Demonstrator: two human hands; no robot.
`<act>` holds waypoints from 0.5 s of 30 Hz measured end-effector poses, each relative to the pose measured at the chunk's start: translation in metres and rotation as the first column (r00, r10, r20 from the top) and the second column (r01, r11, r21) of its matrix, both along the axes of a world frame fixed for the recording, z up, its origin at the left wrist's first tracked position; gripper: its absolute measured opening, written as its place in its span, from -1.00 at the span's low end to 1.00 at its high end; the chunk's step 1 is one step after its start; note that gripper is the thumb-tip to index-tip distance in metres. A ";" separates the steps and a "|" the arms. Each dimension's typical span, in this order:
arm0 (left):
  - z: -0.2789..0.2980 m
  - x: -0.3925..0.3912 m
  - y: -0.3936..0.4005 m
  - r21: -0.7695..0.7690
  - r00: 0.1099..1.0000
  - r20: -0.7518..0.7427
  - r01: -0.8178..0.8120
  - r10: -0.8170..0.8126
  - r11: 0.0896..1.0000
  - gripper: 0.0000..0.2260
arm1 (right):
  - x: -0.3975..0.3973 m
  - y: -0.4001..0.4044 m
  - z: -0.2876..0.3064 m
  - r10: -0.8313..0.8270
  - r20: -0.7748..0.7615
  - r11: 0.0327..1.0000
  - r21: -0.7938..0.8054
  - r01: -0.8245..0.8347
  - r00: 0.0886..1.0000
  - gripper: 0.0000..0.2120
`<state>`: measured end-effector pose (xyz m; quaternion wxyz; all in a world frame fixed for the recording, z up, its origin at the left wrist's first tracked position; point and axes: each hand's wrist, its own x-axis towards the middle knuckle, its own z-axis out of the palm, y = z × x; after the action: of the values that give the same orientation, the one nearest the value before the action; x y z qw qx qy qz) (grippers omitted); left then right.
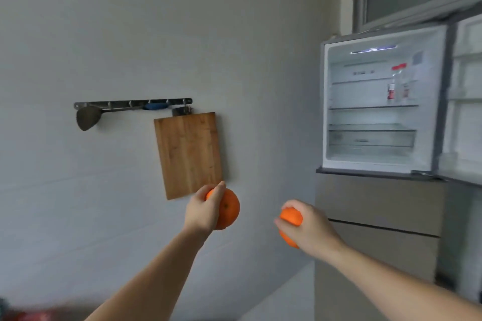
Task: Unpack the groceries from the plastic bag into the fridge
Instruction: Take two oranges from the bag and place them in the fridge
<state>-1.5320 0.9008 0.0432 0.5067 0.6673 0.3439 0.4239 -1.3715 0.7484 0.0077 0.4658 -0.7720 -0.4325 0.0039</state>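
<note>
Orange fruit sits in each hand: the left hand [206, 210] grips one orange [229, 208], the right hand [310, 224] grips another orange [290, 217], near the open fridge [375, 117].

Matt wooden cutting board [188, 154] at nine o'clock of the fridge [375, 109], whose shelves look glassy; metal rail [133, 103]; dimpled oranges [229, 208].

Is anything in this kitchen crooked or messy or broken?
Only the wooden cutting board on the wall: it hangs a little tilted from the hook rail. Otherwise nothing looks spilled or broken. The fridge stands open, and both hands hold whole oranges.
</note>
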 end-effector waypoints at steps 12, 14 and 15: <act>0.020 0.148 -0.013 -0.010 0.942 0.028 0.335 -0.335 0.942 -0.79 | 0.101 -0.058 0.025 -0.288 0.015 0.956 0.064 0.287 0.957 -0.80; 0.026 0.171 -0.023 0.016 0.933 0.027 0.358 -0.358 0.934 -0.82 | 0.126 -0.065 0.029 -0.298 -0.004 0.950 0.094 0.297 0.955 -0.81; 0.029 0.182 -0.027 0.026 0.931 0.031 0.363 -0.364 0.931 -0.84 | 0.139 -0.067 0.032 -0.294 -0.016 0.950 0.107 0.294 0.956 -0.82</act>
<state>-1.3501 0.8741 0.0719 0.5757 0.7168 0.2012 0.3380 -1.2325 0.6810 0.0397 0.5024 -0.8014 -0.3123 -0.0889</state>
